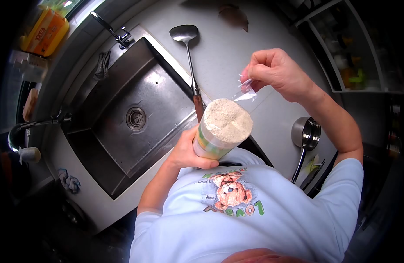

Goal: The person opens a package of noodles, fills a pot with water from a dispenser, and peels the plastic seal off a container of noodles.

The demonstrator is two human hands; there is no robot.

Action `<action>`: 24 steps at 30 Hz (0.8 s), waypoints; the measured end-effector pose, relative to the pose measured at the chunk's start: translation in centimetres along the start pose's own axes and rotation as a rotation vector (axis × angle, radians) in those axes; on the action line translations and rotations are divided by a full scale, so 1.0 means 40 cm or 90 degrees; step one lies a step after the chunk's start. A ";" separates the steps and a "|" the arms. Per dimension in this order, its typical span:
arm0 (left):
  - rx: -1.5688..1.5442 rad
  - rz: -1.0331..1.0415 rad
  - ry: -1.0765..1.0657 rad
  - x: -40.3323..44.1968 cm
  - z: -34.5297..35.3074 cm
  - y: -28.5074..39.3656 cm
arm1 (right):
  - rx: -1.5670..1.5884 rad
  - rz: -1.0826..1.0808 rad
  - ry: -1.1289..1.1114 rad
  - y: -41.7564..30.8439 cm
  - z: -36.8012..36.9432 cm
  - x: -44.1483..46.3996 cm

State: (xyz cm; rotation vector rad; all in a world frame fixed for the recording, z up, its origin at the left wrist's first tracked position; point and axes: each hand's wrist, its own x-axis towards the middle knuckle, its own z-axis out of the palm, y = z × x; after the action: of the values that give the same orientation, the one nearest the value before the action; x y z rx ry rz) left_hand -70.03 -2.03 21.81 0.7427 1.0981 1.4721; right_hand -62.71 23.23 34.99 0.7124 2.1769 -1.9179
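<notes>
My left hand is wrapped round a clear jar with a green and yellow label, held in front of my shirt. Pale, grainy powder fills the jar up to its uncovered top. Up and to the right of the jar, my right hand pinches a small piece of clear plastic film, which hangs just above the jar's rim. Behind the jar lies a spatula, its wooden handle end partly hidden by the jar.
A steel sink with a black faucet is at the left. On the counter at the right are a small steel pot and dark-handled utensils. A rack stands at the upper right.
</notes>
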 end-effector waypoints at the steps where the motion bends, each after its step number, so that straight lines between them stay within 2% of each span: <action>1: -0.010 -0.004 0.001 -0.001 -0.003 0.000 | 0.004 0.000 0.004 -0.001 0.000 -0.003; 6: -0.086 -0.011 0.033 -0.004 -0.027 -0.009 | 0.043 -0.037 0.015 -0.010 0.009 -0.046; 12: -0.126 -0.007 0.040 0.003 -0.035 -0.014 | 0.036 -0.234 -0.056 0.030 0.025 -0.076; 18: -0.132 -0.031 0.012 0.006 -0.052 -0.031 | 0.150 -0.187 -0.133 0.016 0.049 -0.118; 21: -0.123 -0.028 0.009 0.009 -0.051 -0.034 | 0.201 -0.122 -0.125 0.006 0.076 -0.135; 24: -0.108 -0.018 0.016 0.009 -0.048 -0.037 | 0.259 -0.127 -0.161 0.017 0.088 -0.148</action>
State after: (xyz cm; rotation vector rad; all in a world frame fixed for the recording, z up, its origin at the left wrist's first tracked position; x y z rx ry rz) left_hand -71.23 -2.16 19.67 0.5897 0.9853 1.5333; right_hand -57.91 18.41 36.24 0.2843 1.7846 -2.4356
